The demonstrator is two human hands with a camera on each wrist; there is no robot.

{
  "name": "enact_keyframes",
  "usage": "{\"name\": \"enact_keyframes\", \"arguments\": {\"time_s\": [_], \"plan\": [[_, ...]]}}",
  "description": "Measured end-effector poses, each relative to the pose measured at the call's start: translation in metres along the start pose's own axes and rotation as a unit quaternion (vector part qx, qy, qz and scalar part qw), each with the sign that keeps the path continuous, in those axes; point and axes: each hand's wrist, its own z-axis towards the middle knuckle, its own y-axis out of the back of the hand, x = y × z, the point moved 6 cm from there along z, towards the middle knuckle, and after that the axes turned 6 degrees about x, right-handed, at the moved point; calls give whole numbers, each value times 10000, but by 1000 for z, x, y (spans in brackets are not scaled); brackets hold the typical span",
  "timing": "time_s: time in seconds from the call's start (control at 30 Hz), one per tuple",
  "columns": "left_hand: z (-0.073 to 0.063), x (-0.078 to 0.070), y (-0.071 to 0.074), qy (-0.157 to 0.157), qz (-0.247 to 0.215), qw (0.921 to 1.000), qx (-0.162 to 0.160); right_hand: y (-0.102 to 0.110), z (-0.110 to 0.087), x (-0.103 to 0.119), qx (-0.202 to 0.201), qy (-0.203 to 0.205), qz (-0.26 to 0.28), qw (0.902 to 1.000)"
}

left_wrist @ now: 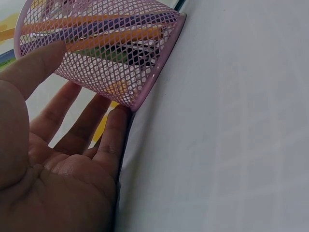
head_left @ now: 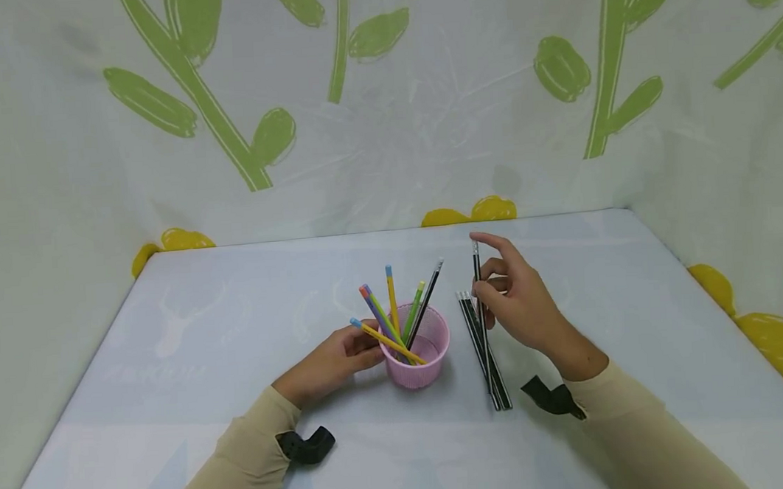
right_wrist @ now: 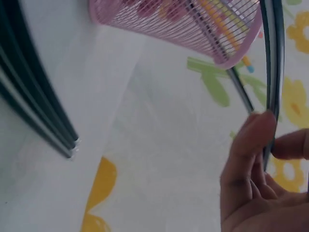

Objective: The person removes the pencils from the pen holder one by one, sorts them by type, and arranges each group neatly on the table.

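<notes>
A pink mesh pencil cup (head_left: 415, 377) stands upright, holding several pencils: yellow, purple, green and one black pencil (head_left: 426, 302) leaning right. My left hand (head_left: 334, 360) holds the cup at its left side, thumb in front and the other fingers partly hidden behind it; the left wrist view shows the thumb (left_wrist: 46, 63) against the mesh. To the right of the cup, my right hand (head_left: 519, 300) pinches a black pencil (head_left: 477, 269) with silver stripes, its index finger extended to the upper end. Below that hand, several more black pencils (head_left: 503, 395) lie side by side on the table.
The pale table (head_left: 223, 320) carries faint printed patterns. A white backdrop (head_left: 466, 137) with green leaves and yellow shapes stands behind it and along the sides. Dark straps (head_left: 307, 446) hang at both beige sleeves (head_left: 647, 423).
</notes>
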Motion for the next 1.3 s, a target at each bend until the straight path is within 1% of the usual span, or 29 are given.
{"name": "enact_keyframes", "arguments": {"time_s": [0.1, 0.17, 0.37, 0.57, 0.77, 0.87, 1.03, 1.3], "plan": [[0, -1, 0, 11, -24, 10000, -2, -2, 6, -13, 395, -462, -114, 9981], [0, -1, 0, 73, -53, 10000, 2, -3, 8, -21, 578, -668, -169, 9959], [0, -3, 0, -1, -47, 10000, 20, -3, 12, -41, 827, -964, -370, 9912], [0, -2, -1, -63, -117, 9999, 31, -2, 14, -61, 1138, -1453, -464, 9817], [0, -1, 0, -10, -77, 10000, -8, -3, 14, -77, 1553, -1769, -701, 9694], [1, -1, 1, 19, -50, 10000, 5, -2, 13, -84, 1697, -1844, -804, 9647], [2, -1, 0, 49, -84, 10000, 12, 1, 10, -93, 1827, -1911, -982, 9594], [1, -2, 0, 77, -83, 9999, -23, 1, 9, -100, 1956, -2134, -956, 9524]]}}
